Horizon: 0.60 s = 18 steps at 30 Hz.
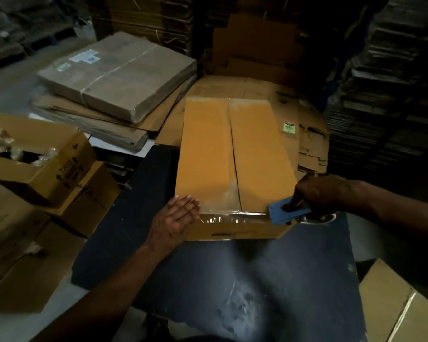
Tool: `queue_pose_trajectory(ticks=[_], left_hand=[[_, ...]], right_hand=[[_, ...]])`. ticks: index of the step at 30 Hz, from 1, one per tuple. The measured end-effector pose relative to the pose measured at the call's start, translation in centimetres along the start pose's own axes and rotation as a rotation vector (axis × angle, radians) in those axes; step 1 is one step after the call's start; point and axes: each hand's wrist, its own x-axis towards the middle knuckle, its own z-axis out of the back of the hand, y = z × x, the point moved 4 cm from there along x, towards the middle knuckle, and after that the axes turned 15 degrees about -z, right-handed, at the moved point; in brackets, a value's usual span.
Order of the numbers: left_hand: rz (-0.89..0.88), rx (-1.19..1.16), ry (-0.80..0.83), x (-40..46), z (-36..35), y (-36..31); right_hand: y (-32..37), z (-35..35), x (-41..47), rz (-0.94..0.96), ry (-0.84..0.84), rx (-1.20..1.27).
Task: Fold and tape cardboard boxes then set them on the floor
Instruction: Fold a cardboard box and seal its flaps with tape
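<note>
On the dark desk (pixel 232 280) lies the cardboard box (pixel 232 156), flaps shut. At the box's near-left corner the left hand (pixel 176 222) presses flat, fingers straight. At its near-right corner the right hand (pixel 319 191) grips a blue tape dispenser (pixel 286 211), clear tape (pixel 232 217) along the near edge.

Cardboard box (pixel 235 156) lies on the table (pixel 232 280), at its far edge. Left hand (pixel 176 220) rests flat on the box's near-left corner; right hand (pixel 316 191) holds the tape dispenser (pixel 286 212) at the near-right corner. Flattened cartons (pixel 294 114) lie behind; an open box (pixel 42 159) stands left.
</note>
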Motion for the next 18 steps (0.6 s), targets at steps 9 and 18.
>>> queue_pose_trajectory(ticks=[9, 18], left_hand=[[0.081, -0.082, 0.121, 9.2, -4.6, -9.1], [0.053, 0.007, 0.121, 9.2, -7.3, -10.1]], right_hand=[[0.6, 0.8, -0.3, 0.047, -0.076, -0.017], [-1.9, -2.2, 0.2, 0.099, -0.089, 0.105]])
